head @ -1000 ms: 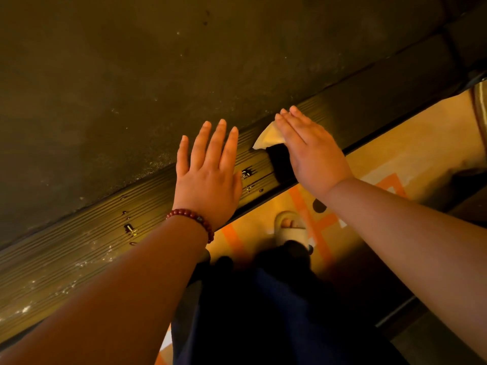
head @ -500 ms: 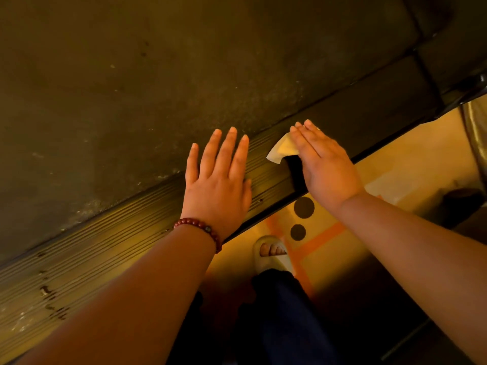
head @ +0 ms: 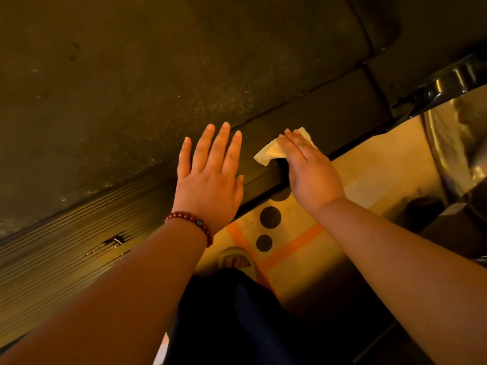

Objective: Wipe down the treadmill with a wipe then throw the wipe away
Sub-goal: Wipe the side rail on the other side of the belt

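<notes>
The right hand point(head: 311, 175) presses flat on the wipe point(head: 271, 152) with straight fingers; the left hand point(head: 209, 177) lies spread just beside it on the treadmill rail point(head: 79, 233).

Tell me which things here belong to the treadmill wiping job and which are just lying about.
Part of the job:
wipe, pressed flat under the right hand
treadmill side rail, ribbed
treadmill belt
left hand, resting on the rail

Just there:
patterned floor mat
slipper
bead bracelet

Left grip point(head: 209, 180) and right grip point(head: 311, 172) lie flat, palms down, side by side.
</notes>
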Motion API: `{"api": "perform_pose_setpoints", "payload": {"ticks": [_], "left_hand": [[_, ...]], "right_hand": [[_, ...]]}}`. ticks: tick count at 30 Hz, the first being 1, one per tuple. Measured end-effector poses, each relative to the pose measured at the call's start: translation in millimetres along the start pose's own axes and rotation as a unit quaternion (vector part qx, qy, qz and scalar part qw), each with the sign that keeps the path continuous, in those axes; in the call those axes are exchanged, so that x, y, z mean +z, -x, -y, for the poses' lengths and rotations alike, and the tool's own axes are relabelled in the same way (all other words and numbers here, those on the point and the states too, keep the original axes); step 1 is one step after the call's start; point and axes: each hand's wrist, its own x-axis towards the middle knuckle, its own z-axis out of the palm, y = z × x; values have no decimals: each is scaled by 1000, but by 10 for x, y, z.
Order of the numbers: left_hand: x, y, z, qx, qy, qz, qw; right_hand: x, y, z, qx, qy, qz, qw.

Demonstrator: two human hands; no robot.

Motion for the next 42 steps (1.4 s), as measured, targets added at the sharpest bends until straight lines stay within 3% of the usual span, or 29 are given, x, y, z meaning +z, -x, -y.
{"api": "perform_pose_setpoints", "payload": {"ticks": [5,14,25,31,42], "left_hand": [[-32,-90,-64,30,-26,7,999],[255,-503,-545,53,-28,-1,998],[374,-1128,-961,39,-10,-8,999],[426,-1415,-1159,48,-1,3,999],[458,-1446,-1312,13,7,0,1000]], "right_hand": [[-21,-30,-144,5,-14,17,1000],[85,-74,-575,-23,-16,-44,999],[-31,-352,-1312,12,-43,-77,996],[-146,-492,-1621,4,-66,-34,997],[-192,-516,-1743,-30,-91,-59,994]]}}
